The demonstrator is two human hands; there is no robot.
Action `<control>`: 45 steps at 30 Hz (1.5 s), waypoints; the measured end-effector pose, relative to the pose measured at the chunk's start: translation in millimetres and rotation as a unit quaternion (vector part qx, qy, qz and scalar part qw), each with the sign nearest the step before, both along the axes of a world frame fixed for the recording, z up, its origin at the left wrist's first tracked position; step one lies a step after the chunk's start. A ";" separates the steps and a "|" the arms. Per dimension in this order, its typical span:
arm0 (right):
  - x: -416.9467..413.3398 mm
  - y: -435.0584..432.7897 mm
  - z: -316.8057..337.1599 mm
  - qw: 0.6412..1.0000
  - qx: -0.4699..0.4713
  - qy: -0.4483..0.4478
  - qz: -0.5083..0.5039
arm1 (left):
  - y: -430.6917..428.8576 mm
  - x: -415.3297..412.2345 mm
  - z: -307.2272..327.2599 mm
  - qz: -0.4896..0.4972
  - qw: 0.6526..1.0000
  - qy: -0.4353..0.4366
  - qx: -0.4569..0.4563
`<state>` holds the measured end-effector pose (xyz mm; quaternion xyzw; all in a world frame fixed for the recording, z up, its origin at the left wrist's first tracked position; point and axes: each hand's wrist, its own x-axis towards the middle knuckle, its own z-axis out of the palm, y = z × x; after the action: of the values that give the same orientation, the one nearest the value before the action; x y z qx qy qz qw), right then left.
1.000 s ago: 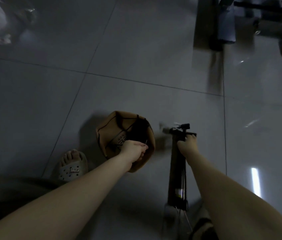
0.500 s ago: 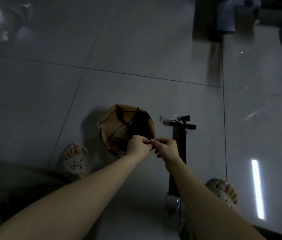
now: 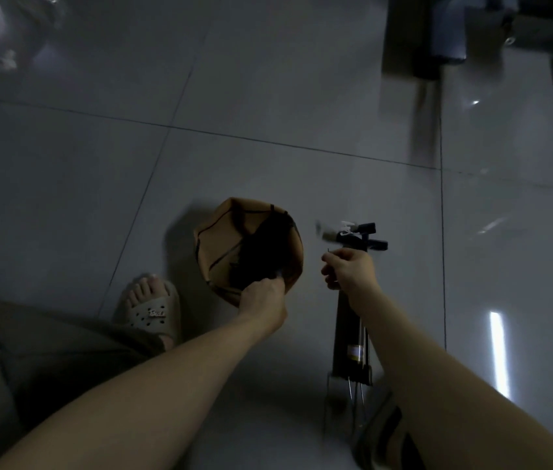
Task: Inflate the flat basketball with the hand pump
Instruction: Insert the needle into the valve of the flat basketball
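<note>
We are steadying the collapsed orange rubber basketball (image 3: 214, 239) in our curled left hand (image 3: 263, 300) and pinching what seems a thin needle (image 3: 328, 252) in our right hand (image 3: 349, 271) — it ought to be going in straight.

Dim room, glossy grey tiled floor (image 3: 268, 79), dark furniture base (image 3: 421, 35), light streak (image 3: 499, 351)

I can't tell whether the right hand (image 3: 349, 271) pinches anything; it covers the pump's (image 3: 348, 337) upper shaft; the ball's (image 3: 221, 232) hollow is black.
</note>
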<state>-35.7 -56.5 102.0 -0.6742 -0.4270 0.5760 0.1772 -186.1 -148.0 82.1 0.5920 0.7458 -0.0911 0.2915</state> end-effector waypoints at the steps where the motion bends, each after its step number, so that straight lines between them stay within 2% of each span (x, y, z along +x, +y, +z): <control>1: -0.3 2.3 7.2 1.000 0.008 -0.003 0.012 | 4.6 -5.7 10.5 -0.002 1.000 0.012 0.007; 3: -1.0 8.0 27.1 0.999 0.025 -0.013 0.040 | 19.7 -19.4 38.1 0.006 0.999 0.027 0.023; 5: -2.3 14.9 54.6 0.997 0.033 -0.020 0.072 | 36.9 -38.7 68.3 0.042 0.998 0.003 0.040; 8: -4.1 21.6 110.4 0.990 0.060 -0.032 0.122 | 50.0 -72.9 116.1 0.115 0.982 -0.146 0.021; 11: -1.5 19.8 170.6 0.985 0.085 -0.028 0.149 | 39.7 -97.7 172.2 0.150 0.934 -0.324 -0.026; 12: 0.8 17.4 189.4 0.982 0.095 -0.032 0.157 | 33.8 -101.3 192.8 0.146 0.921 -0.361 -0.031; 15: 8.7 4.8 243.2 0.973 0.130 -0.050 0.186 | 15.8 -99.9 256.2 0.094 0.911 -0.400 -0.031; 17: 13.7 -9.1 275.2 0.971 0.149 -0.021 0.186 | 4.7 -95.5 287.0 0.081 0.892 -0.444 -0.020; 20: 19.0 -33.3 309.6 0.968 0.176 0.074 0.164 | -6.0 -84.3 311.8 0.092 0.854 -0.511 0.012; 22: 20.9 -46.8 319.4 0.964 0.186 0.118 0.151 | -8.2 -72.9 317.0 0.112 0.849 -0.513 0.052; 24: 21.0 -55.6 320.3 0.963 0.192 0.123 0.145 | -8.7 -60.6 316.3 0.130 0.855 -0.493 0.092; 27: 16.5 -60.5 312.0 0.961 0.219 0.083 0.146 | -6.7 -46.7 303.1 0.140 0.884 -0.417 0.160; 29: 11.4 -58.7 304.8 0.953 0.258 0.015 0.155 | -4.2 -40.2 297.4 0.144 0.894 -0.382 0.185; 31: 6.3 -54.4 300.6 0.952 0.262 -0.027 0.157 | 1.8 -35.7 296.4 0.151 0.897 -0.376 0.177; 36: -2.3 -44.4 292.6 0.982 0.138 0.059 0.114 | 22.8 -32.2 288.7 0.187 0.890 -0.407 0.085; 40: 1.3 -31.8 290.8 0.984 0.118 0.119 0.068 | 37.5 -22.9 279.7 0.212 0.891 -0.384 0.112; 43: 5.2 -28.1 291.8 0.986 0.137 0.058 0.076 | 43.5 -12.7 283.5 0.205 0.892 -0.378 0.139; 45: 8.3 -26.3 290.8 0.989 0.125 0.049 0.062 | 45.8 -8.1 289.6 0.192 0.883 -0.399 0.158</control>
<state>-27.5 -82.9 392.8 -0.5900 -0.5273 0.5604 0.2444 -194.2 -102.2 371.7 0.4618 0.6699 0.3293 0.4791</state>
